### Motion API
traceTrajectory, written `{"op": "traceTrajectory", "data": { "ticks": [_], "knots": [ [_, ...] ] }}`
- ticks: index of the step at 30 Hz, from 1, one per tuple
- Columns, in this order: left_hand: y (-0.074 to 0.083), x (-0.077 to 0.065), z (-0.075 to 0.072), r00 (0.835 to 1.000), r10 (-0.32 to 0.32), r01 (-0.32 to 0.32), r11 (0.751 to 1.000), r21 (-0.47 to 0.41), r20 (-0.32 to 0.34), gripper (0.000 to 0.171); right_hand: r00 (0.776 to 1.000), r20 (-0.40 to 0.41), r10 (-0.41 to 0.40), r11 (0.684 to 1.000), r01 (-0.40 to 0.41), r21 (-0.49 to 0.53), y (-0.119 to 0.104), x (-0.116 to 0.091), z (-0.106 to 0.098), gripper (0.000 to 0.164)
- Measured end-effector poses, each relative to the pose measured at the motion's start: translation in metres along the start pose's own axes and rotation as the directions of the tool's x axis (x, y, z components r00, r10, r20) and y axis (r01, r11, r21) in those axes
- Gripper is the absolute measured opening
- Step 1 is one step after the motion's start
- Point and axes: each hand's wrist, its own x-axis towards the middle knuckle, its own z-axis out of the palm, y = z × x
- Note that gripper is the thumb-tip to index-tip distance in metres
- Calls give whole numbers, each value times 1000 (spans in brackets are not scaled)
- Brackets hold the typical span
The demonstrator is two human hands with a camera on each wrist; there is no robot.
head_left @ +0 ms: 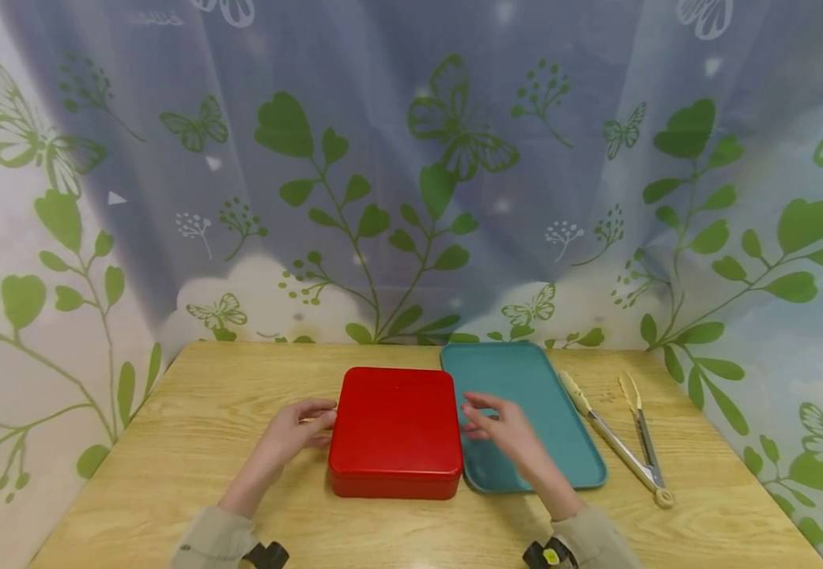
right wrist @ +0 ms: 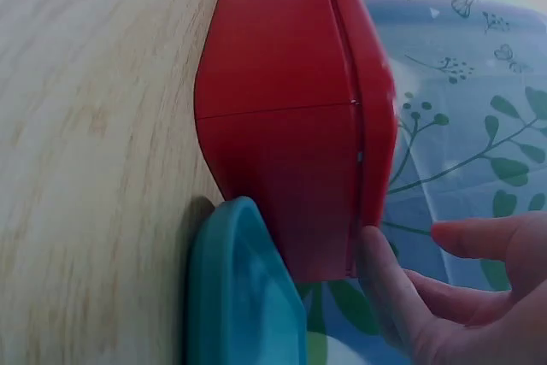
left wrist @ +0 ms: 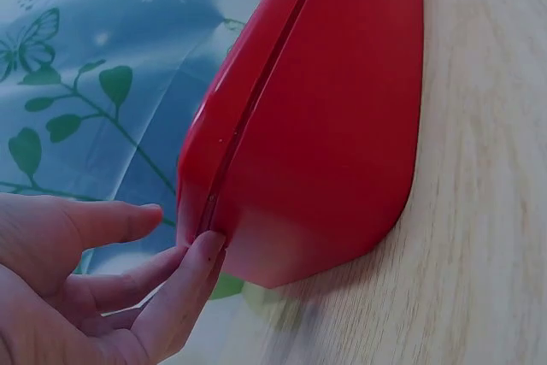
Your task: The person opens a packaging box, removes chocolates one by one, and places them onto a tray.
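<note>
Between the left hand [head_left: 293, 435] and the right hand [head_left: 502, 431] I see a red box [head_left: 395, 484] on the tabletop [head_left: 383, 537], its lid [head_left: 397, 427] on. Each hand has its thumb [left wrist: 120, 221] apart from the fingers [left wrist: 184, 292], which only touch the box's side. Beneath the right hand lies a teal tray [head_left: 507, 370], with tongs [head_left: 617, 445] farther right.

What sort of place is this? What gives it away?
Probably a staged indoor recording spot, though I can't tell what building. Clues: the butterfly-and-leaf backdrop behind and beside the wood-grain tabletop, and the black wrist gear on both arms.
</note>
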Motion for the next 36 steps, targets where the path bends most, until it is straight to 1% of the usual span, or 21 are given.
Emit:
{"op": "traceTrajectory", "data": {
  "ticks": [3, 8, 12, 17, 19, 24, 25, 27, 32, 36],
  "knots": [
    [-1, 2, 0, 1000, -10, 10, 1000, -5, 5, 36, 999, 15, 32, 999, -33, 27, 4, 5, 2, 46],
    [-1, 2, -1, 1000, -2, 3, 1000, -21, 15, 37, 999, 2, 35, 998, -36, 46, 6, 5, 7, 43],
    [0, 2, -1, 1000, -14, 14, 1000, -27, -6, 36, 1000, -7, 22, 999, -22, 27, 4, 3, 9, 44],
    [3, 1, 1, 999, -31, 31, 999, -15, -33, 35, 1000, -8, 21, 1000, -21, -20, -2, -2, 11, 47],
    [3, 2, 1, 999, -35, 35, 999, -15, -38, 35, 1000, -10, 30, 999, -30, -37, -8, -5, 12, 48],
    [4, 2, 2, 998, -44, 43, 999, -22, -51, 36, 999, -5, 48, 999, -48, -21, -10, -5, 12, 50],
    [4, 3, 2, 998, -44, 43, 999, -23, -52, 36, 999, -5, 48, 999, -48, -16, -6, -3, 11, 50],
    [4, 3, 2, 998, -43, 42, 999, -24, -56, 36, 999, 3, 49, 999, -49, -11, -6, -2, 12, 50],
    [4, 3, 3, 997, -41, 39, 999, -27, -63, 36, 998, -15, 57, 998, -57, -17, -4, -2, 14, 49],
    [3, 1, 4, 997, -38, 36, 999, -21, -73, 36, 998, -18, 58, 998, -58, 15, -2, -1, 15, 49]
  ]
}}
